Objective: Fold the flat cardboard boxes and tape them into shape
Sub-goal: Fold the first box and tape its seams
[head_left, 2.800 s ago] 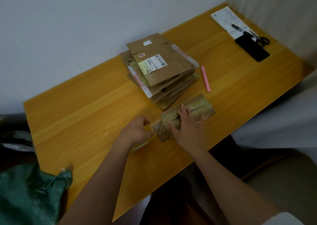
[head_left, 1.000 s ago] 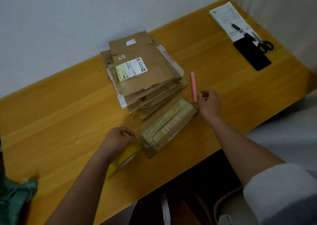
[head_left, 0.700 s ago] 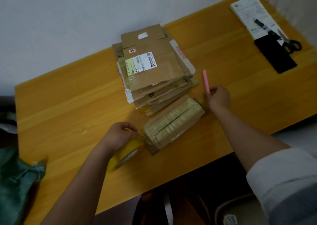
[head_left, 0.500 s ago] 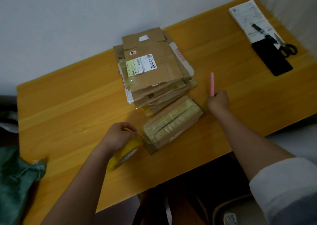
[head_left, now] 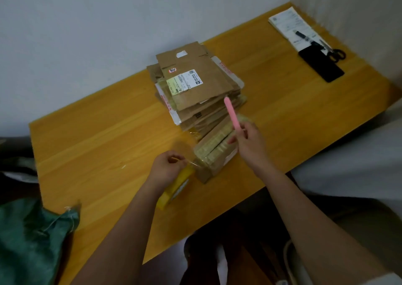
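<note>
A small folded cardboard box (head_left: 214, 152) with tape along its top lies near the front of the yellow wooden table (head_left: 104, 136). My left hand (head_left: 166, 169) grips a yellow roll of clear tape (head_left: 176, 189) at the box's left end, and a strip of tape stretches from the roll to the box. My right hand (head_left: 250, 143) holds a pink utility knife (head_left: 231, 112) raised over the box, its tip pointing up and away. Behind the box stands a stack of flat cardboard boxes (head_left: 195, 89).
At the far right corner lie a sheet of paper (head_left: 287, 25), a pen (head_left: 301, 35), black scissors (head_left: 335, 53) and a black phone (head_left: 322, 67). A green sack (head_left: 28, 239) hangs at the table's left front. A wall runs along the back.
My right hand left the box, reached right, picked up the pink knife from the table and brought it back over the box. My left hand kept its grip on the tape roll.
</note>
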Motion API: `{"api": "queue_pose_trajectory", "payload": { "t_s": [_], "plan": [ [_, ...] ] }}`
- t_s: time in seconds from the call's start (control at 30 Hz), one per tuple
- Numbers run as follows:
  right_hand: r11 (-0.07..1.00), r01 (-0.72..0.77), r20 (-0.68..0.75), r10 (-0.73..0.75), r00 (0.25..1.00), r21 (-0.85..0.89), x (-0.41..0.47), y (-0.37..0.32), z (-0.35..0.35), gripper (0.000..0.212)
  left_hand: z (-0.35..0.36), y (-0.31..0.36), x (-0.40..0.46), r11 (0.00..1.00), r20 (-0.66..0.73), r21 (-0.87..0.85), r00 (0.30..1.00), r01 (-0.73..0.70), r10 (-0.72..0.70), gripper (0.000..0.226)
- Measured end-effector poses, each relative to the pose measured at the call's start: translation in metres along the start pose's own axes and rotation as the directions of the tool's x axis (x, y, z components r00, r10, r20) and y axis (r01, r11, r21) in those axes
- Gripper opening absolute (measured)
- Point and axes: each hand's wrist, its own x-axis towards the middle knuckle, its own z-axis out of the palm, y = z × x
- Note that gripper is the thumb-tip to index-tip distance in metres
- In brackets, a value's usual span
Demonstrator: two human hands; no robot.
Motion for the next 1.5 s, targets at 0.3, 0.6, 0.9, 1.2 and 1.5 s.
{"api": "queue_pose_trajectory", "payload": {
  "t_s": [0.3,0.6,0.9,1.2,1.5],
  "plan": [
    [0.967,-0.197,0.098,0.183,0.978,0.163,-0.06,0.013,0.059,0.025,0.0,-0.021,-0.021,0.994,0.109,0.041,0.989,-0.106,0.101,0.015],
    [0.867,-0.356,0.03,0.37,0.929,0.347,-0.059,0.018,0.072,0.018,0.001,-0.044,-0.03,0.999,0.081,-0.033,0.996,-0.04,0.042,0.019],
    [0.899,-0.305,0.023,0.314,0.949,0.314,-0.056,0.025,0.073,0.017,0.008,-0.052,-0.034,0.991,0.004,-0.132,1.0,-0.008,0.008,0.02],
    [0.994,-0.083,0.051,0.087,0.995,-0.076,-0.081,0.035,0.044,0.019,0.01,-0.046,-0.035,0.991,-0.022,-0.13,1.0,-0.01,0.007,0.021],
    [0.903,0.23,0.105,-0.206,0.973,-0.363,-0.095,0.06,0.021,0.027,0.01,-0.048,-0.041,0.987,-0.076,-0.155,0.997,-0.04,0.028,0.017]
  ]
}}
